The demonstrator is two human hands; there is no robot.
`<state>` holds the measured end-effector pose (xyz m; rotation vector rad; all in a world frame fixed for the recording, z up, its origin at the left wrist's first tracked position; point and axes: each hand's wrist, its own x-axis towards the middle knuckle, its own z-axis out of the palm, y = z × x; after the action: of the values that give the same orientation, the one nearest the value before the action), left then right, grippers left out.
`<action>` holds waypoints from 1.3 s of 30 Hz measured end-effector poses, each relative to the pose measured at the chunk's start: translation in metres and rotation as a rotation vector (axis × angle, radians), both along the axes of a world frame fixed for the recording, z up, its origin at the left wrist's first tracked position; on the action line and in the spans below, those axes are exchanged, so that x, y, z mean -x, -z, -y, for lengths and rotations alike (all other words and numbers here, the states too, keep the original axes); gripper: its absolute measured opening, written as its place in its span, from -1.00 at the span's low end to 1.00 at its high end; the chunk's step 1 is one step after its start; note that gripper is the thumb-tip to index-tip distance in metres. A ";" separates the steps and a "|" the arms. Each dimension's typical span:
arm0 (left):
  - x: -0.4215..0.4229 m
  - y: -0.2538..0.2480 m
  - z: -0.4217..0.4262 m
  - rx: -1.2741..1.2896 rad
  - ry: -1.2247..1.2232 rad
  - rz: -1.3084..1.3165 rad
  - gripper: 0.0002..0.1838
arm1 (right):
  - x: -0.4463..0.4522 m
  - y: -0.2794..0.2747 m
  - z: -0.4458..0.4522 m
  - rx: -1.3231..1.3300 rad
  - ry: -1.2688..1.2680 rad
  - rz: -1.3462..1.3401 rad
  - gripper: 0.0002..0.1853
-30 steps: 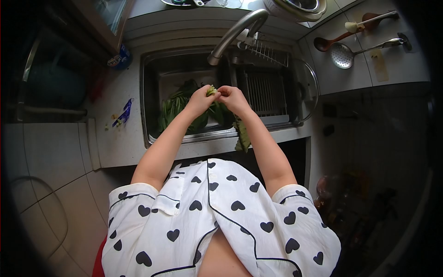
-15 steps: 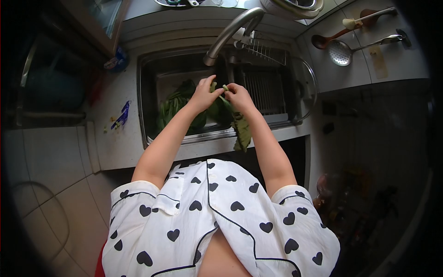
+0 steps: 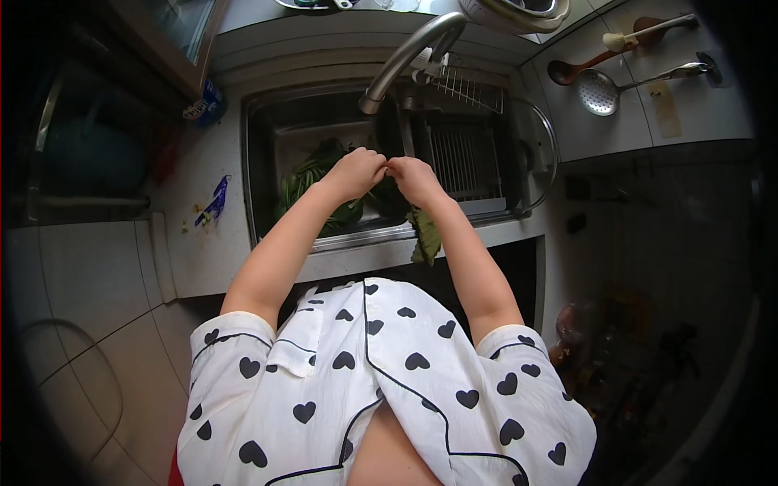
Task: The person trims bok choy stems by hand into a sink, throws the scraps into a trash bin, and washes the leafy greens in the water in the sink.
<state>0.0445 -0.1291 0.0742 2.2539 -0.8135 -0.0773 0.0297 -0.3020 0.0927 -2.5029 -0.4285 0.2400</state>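
Leaf hung over the sink's front rim, below the right hand. Right fingers were pinched, apparently on its stem. Left hand was curled in, tips meeting the right's; couldn't tell its grasp. Loose greens sat in the left basin. Looked mid-pick; next move seemed to need a firm right hold, small left tug.

The faucet is smooth metal with a satin sheen. The basin looks like dull-glossy metal.
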 end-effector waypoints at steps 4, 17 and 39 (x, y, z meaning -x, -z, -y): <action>0.005 0.001 0.000 0.029 -0.083 -0.028 -0.85 | 0.003 -0.002 -0.007 -0.100 -0.003 0.112 -0.92; 0.014 0.021 0.009 1.209 -0.410 -1.196 -0.75 | 0.005 0.013 -0.035 -0.513 0.342 0.201 -0.95; 0.085 0.056 -0.141 1.181 -1.068 -0.641 -0.72 | 0.015 0.035 -0.210 -0.697 -0.028 -0.523 -0.65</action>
<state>-0.0409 0.0118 0.0180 1.1247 0.6281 0.1475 0.0142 -0.0918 0.0573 -1.6734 -0.2647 0.6184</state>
